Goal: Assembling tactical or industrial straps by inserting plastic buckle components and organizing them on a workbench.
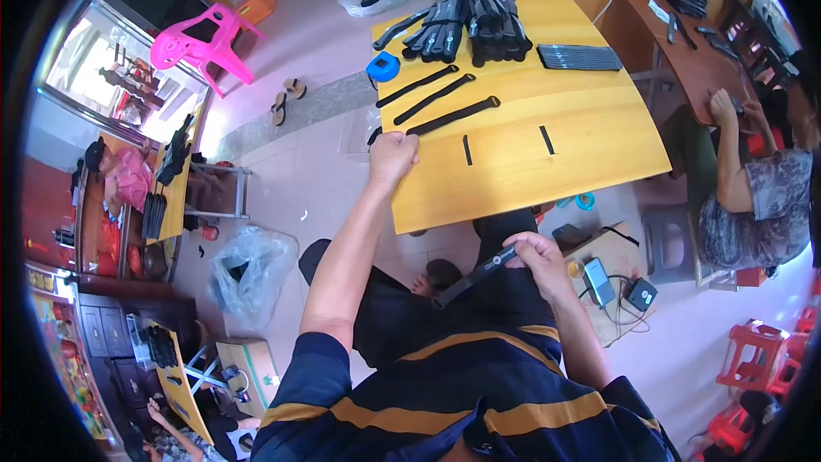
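Observation:
My left hand [394,158] is closed at the table's left edge, on the near end of a black strap [455,116] with a loop at its far end. Two more black straps [434,98] lie side by side just beyond it. Over my lap, my right hand [540,265] pinches one end of another black strap [475,280] with a pale printed mark; its free end points down to the left. Two short black strips [467,150] are on the yellow table [522,192] to the right of my left hand.
Bundles of black straps [440,30] and a flat strap stack [580,57] lie at the table's far side, near a blue tape measure [384,67]. A low board with a phone [599,282] and cables is at my right. Other people work at side tables. A pink chair [205,44] stands far left.

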